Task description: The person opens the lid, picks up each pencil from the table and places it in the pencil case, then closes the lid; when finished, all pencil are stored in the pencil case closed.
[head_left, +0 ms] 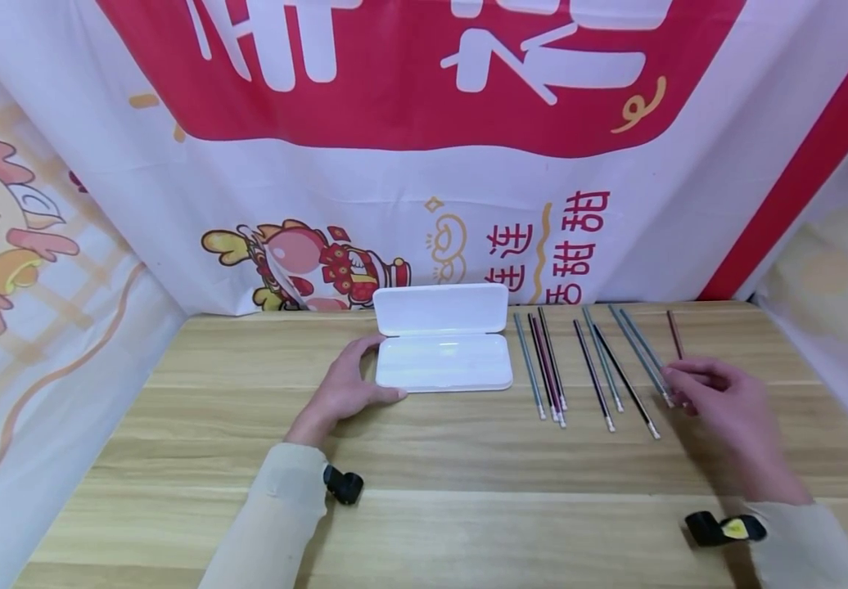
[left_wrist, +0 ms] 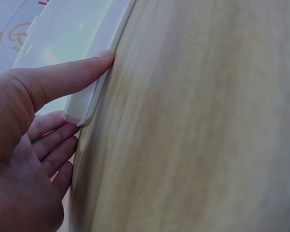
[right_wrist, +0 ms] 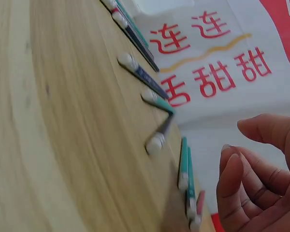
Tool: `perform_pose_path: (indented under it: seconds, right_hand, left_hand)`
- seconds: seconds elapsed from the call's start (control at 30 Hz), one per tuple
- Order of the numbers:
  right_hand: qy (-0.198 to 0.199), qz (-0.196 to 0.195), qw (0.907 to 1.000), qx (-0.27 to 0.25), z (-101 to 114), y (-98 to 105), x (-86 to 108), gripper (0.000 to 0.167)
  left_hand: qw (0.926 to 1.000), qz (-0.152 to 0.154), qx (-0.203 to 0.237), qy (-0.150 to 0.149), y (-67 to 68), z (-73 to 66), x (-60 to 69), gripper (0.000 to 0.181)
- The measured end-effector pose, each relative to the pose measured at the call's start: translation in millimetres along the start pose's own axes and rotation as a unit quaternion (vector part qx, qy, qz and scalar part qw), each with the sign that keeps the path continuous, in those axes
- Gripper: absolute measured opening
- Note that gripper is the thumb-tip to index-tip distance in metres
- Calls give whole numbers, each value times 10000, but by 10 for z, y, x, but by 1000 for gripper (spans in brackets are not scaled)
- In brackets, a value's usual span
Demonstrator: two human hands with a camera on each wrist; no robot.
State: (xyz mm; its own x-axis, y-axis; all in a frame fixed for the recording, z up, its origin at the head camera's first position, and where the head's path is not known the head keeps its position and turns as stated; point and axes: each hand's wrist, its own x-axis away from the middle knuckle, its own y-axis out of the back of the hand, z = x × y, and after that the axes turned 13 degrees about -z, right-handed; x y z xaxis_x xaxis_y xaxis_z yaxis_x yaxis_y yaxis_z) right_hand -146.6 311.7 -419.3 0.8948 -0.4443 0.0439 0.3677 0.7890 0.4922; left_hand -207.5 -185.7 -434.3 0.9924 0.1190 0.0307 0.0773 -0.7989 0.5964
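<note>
A white pencil case lies on the table with its lid raised at the back. My left hand holds the case's left end, its thumb along the front edge; in the left wrist view the fingers lie beside the corner. My right hand hovers at the right of the pencils, closest to a reddish pencil and two teal pencils. In the right wrist view, a gap separates its thumb from the bent fingers, with nothing between them.
Several dark and teal pencils with white erasers lie toward the middle right. Another cluster of pencils lies just right of the case. A printed white and red cloth hangs behind the wooden table.
</note>
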Motion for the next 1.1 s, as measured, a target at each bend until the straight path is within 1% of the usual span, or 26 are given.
perform_pose_path:
  seconds: [0.07, 0.17, 0.27, 0.4, 0.5, 0.67, 0.9, 1.1]
  right_hand:
    - [-55, -71, 10000, 41, -56, 65, -6, 40]
    - [-139, -154, 9997, 158, -135, 139, -12, 42]
    - [-347, -203, 9988, 264, -202, 191, -23, 42]
    - [-726, -308, 9964, 315, -262, 229, -57, 42]
    - [-898, -354, 9948, 330, -291, 237, -86, 47]
    - [-891, -363, 9947, 376, -315, 229, -110, 50]
    - [-912, -406, 9922, 747, -317, 224, -120, 54]
    - [-848, -348, 9936, 664, -329, 221, -112, 52]
  left_hand:
    - [10000, -2, 0, -1, 1, 2, -2, 94]
    - [10000, -10, 34, 5, 4, 8, -1, 94]
    - [10000, -19, 40, -12, 7, 9, 1, 94]
    - [10000, -18, 45, -48, 8, 11, 1, 93]
    - [10000, -13, 64, -58, 6, 16, -2, 93]
    - [9999, -27, 87, -56, 2, 19, -4, 93]
    - [10000, -26, 87, -34, 3, 11, 3, 93]
    - [10000, -15, 78, -49, -1, 11, 5, 93]
